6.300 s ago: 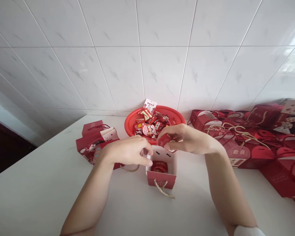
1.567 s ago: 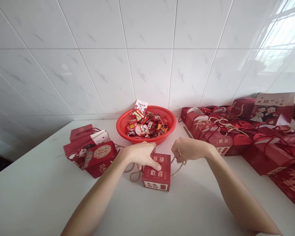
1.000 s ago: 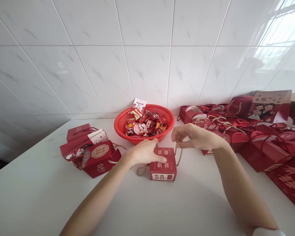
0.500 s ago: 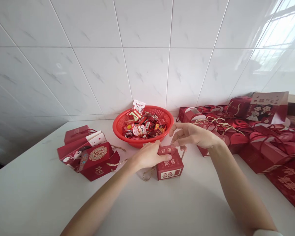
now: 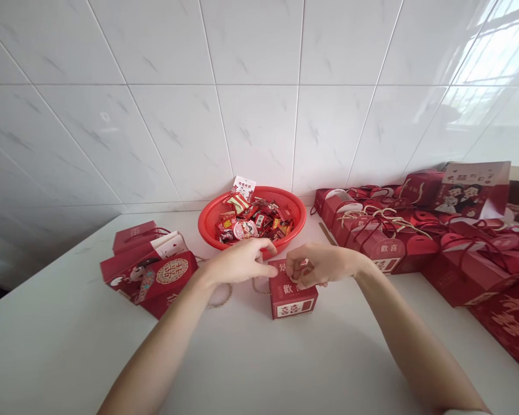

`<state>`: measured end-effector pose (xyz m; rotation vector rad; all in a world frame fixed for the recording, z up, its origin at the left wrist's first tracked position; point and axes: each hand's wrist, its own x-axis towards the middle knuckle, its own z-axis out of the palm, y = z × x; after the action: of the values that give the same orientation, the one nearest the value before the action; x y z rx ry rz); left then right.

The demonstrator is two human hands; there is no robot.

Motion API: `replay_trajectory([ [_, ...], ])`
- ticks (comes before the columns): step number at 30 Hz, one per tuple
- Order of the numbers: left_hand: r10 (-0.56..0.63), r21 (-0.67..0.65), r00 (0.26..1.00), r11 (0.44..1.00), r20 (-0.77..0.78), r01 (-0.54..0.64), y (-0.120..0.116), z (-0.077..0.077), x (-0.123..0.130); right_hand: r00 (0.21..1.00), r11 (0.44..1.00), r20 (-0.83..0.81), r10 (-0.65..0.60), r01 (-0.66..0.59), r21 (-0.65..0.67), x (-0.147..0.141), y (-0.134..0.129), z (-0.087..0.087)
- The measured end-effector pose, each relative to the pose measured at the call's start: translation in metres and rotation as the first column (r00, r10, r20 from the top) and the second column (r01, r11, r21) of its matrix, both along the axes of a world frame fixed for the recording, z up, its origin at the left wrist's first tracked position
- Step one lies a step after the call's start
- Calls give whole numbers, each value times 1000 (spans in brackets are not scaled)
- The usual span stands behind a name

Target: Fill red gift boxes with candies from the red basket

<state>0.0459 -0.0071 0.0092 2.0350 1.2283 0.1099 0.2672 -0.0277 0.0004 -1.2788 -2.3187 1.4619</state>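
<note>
Had one red box [image 5: 285,294] on table [image 5: 242,357], white-panel end facing me, long axis running toward one basket [image 5: 203,226]. Right hand [image 5: 322,263] curled tight, pinching cord [image 5: 303,271]; left hand [image 5: 237,260] half open, gripping nothing. Three spare boxes [image 5: 168,279] sat left.

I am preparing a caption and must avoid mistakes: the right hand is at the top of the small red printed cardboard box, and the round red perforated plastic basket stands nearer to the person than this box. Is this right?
Not nearer: in the head view, the basket stands beyond the box, farther away. The right hand is at the box's top.
</note>
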Motion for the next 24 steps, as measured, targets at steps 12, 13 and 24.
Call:
replay_trajectory([
  [12,46,-164,840,985,541,51,-11,17,2,948,981,-253,-192,193,-21,12,-4,13],
  [13,48,-171,828,984,558,58,-12,15,3,930,977,-299,-212,211,-37,14,-5,16],
  [24,-59,-12,808,997,587,82,-28,5,18,847,932,-426,-319,362,24,8,-13,16],
])
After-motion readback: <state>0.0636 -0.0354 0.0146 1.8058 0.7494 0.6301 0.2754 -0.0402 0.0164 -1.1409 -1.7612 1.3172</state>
